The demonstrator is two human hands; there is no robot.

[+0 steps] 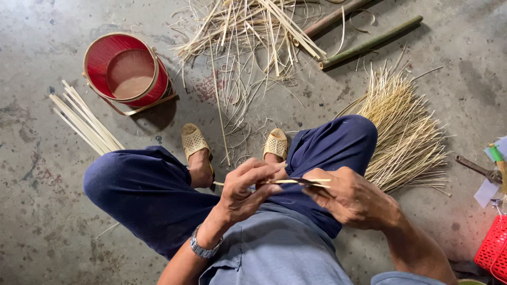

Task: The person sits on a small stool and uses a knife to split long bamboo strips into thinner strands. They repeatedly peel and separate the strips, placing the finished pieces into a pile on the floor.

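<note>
Strip (296, 182) crosswise between hands, level

Honestly nothing here counts as a package, label, sign or screen. Closest thing is a pale sheet of paper (488, 191) lying flat on the concrete floor (42, 174) at the right edge, partly cut off.

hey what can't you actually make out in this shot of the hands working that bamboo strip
Head view only:
- The blade in the right hand: its handle is hidden by the fingers.
- The bamboo strip: its near end is covered by the left hand.
- The red basket: cut off by the right edge.
- The tool at right: too small to identify.
</note>
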